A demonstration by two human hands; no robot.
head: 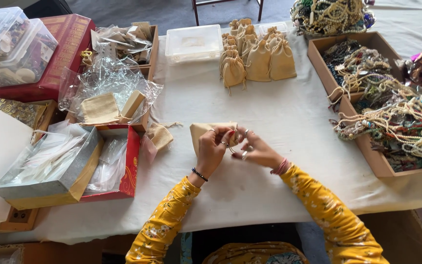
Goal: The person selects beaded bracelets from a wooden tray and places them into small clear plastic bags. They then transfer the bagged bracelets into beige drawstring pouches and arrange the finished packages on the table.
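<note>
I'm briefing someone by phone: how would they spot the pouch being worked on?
Start at the white-clothed table. Near its front edge, the left hand and right hand meet over one tan cloth pouch. Unlike the filled pouches standing grouped at the back, it lies flat and alone.

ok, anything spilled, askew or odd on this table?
Yes: bead necklaces spill over the edge of the cardboard tray onto the white cloth at right. Crumpled cellophane overflows the left box. Both hands, left hand and right hand, hold a beige pouch.
</note>
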